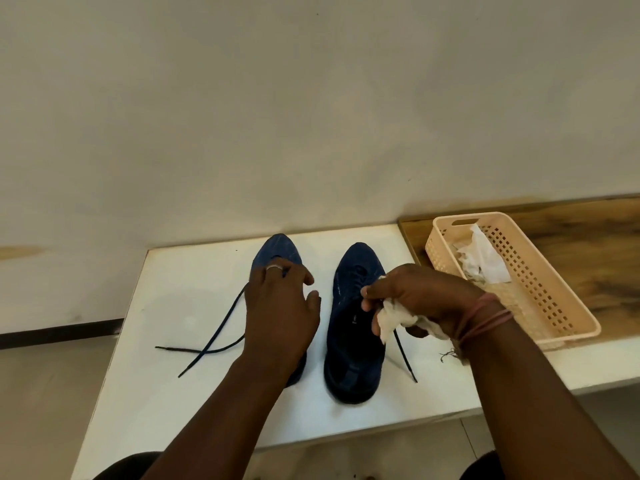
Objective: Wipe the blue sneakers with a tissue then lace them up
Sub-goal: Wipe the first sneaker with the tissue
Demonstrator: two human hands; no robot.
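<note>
Two hands on the job: right hand (420,299) clenched around a crumpled tissue (393,318) at the right sneaker (355,327), left hand (280,306) spread flat over the left sneaker (275,251). Both blue sneakers side by side on white table (194,292), laces (211,337) trailing loose. Peach basket (554,306) with tissues just right.

Left of left sneaker (275,252): bare white table (180,403), crossed only by loose laces (211,337) | right: narrow gap to right sneaker (353,327), partly closed by left hand (280,306) | farther right: right hand (419,299) and basket (540,289) blocking | behind: wall (311,116) close.
</note>
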